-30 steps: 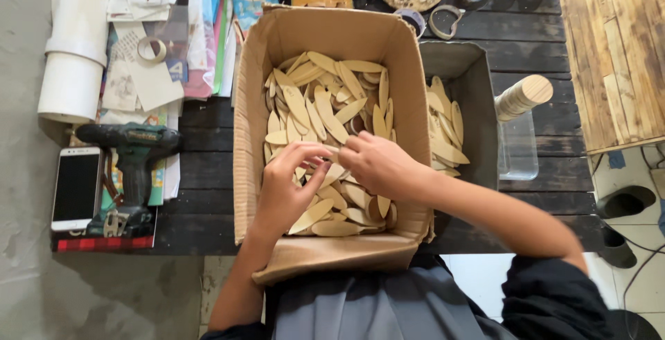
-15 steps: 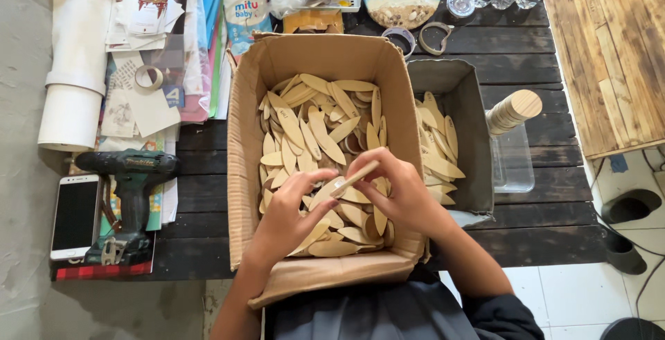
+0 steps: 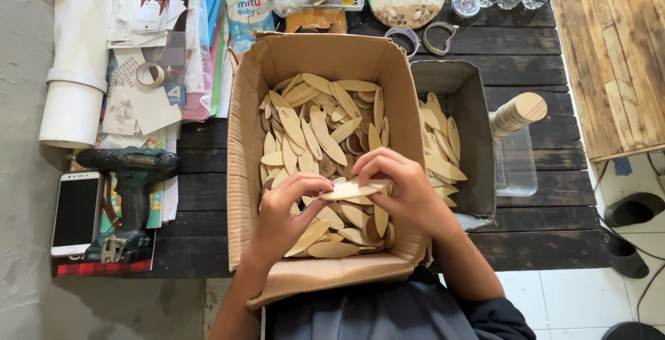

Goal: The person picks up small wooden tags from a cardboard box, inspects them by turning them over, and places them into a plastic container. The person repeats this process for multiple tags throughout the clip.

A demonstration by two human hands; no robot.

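Observation:
An open cardboard box [image 3: 246, 132] on the dark slatted table holds several flat oval wooden pieces [image 3: 315, 128]. Over its near half, my left hand [image 3: 284, 219] and my right hand [image 3: 402, 187] hold a small stack of these oval pieces [image 3: 353, 189] between the fingertips, level and just above the pile. My left thumb and fingers pinch the stack's left end; my right hand wraps its right end.
A grey bin [image 3: 467, 101] with more oval pieces stands right of the box, beside a stack of round wooden discs [image 3: 516, 115] on a clear container. A green cordless drill [image 3: 131, 187], a phone [image 3: 75, 212], paper rolls and papers lie left. Bottles and a round painted plate sit behind.
Both hands have lifted out of the pile and come together, holding a stack of oval pieces now higher in the box. The view has shifted slightly.

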